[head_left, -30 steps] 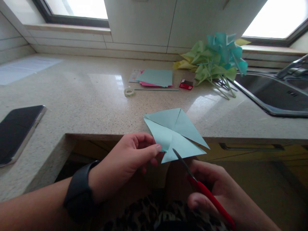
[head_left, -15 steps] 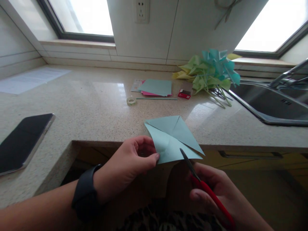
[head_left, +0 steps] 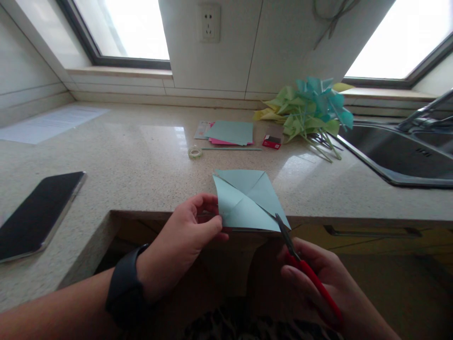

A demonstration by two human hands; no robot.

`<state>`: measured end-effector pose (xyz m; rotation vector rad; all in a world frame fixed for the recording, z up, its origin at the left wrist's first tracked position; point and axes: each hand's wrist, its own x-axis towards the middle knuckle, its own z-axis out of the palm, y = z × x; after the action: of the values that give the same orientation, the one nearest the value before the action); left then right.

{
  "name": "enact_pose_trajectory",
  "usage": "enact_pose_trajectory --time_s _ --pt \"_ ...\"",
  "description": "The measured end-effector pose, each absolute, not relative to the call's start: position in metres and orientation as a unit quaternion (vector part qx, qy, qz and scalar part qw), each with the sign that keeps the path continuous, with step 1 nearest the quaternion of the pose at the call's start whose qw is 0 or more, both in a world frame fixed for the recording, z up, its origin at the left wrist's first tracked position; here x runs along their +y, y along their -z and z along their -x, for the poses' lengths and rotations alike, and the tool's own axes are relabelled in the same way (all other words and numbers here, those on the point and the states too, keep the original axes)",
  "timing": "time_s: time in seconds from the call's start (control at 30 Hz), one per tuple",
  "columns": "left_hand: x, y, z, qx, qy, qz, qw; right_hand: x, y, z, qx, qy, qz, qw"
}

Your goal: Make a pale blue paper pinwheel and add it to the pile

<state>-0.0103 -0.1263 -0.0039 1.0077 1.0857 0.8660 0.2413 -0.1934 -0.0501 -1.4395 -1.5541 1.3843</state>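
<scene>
A square of pale blue paper (head_left: pixel 244 200) lies over the counter's front edge, with diagonal creases and slits running in from its corners. My left hand (head_left: pixel 196 226) pinches its left edge between thumb and fingers, and a dark watch is on that wrist. Red-handled scissors (head_left: pixel 313 278) are in my right hand (head_left: pixel 329 274), their dark blades pointing up and left. The blade tips are at the paper's lower right, by the slit there. Whether the blades touch the paper I cannot tell. The handle loops are partly hidden by my fingers.
Behind lie a paper stack (head_left: pixel 231 132), a thin stick (head_left: pixel 231 149), a tape roll (head_left: pixel 195 151) and a small red box (head_left: pixel 272 141). Paper pinwheels (head_left: pixel 311 108) rest beside the sink (head_left: pixel 385 151). A phone (head_left: pixel 38 212) and printed sheet (head_left: pixel 53 123) are at left.
The paper has shifted slightly left and flattened, along with my left hand. The scissor tips have moved from over the paper's front part to the right-hand slit.
</scene>
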Motion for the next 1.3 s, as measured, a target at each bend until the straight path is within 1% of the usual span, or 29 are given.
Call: enact_pose_trajectory --time_s 0.13,0.27,0.4,0.5,0.73,0.87,1.0,1.1,1.2,1.3 --pt "-0.125 -0.002 0.01 0.515 -0.424 -0.39 0.635 -0.194 0.053 -0.242 -0.583 -0.534 0.543 0.283" --pt "-0.12 -0.007 0.015 0.526 -0.459 -0.392 0.599 -0.194 0.055 -0.242 -0.587 -0.524 0.543 0.293" --pt "-0.117 -0.006 0.022 0.555 -0.473 -0.451 0.514 -0.194 0.054 -0.241 -0.59 -0.516 0.554 0.281" --pt "-0.123 -0.001 0.022 0.542 -0.468 -0.516 0.47 -0.194 0.054 -0.242 -0.589 -0.516 0.559 0.272" --pt "-0.15 0.016 0.004 0.419 -0.287 -0.692 0.512 -0.194 0.058 -0.246 -0.581 -0.53 0.547 0.287" --pt "-0.143 0.026 -0.006 0.397 -0.239 -0.737 0.492 -0.198 0.056 -0.247 -0.564 -0.564 0.529 0.29" --pt "-0.134 0.036 -0.009 0.383 -0.257 -0.781 0.422 -0.204 0.052 -0.244 -0.55 -0.591 0.512 0.292" --pt "-0.134 0.042 -0.008 0.384 -0.286 -0.783 0.397 -0.206 0.051 -0.241 -0.529 -0.612 0.505 0.303" --pt "-0.134 0.043 -0.006 0.418 -0.321 -0.743 0.413 -0.206 0.05 -0.24 -0.518 -0.612 0.507 0.316" --pt "-0.131 0.041 -0.003 0.458 -0.338 -0.678 0.465 -0.205 0.051 -0.241 -0.529 -0.607 0.503 0.314"
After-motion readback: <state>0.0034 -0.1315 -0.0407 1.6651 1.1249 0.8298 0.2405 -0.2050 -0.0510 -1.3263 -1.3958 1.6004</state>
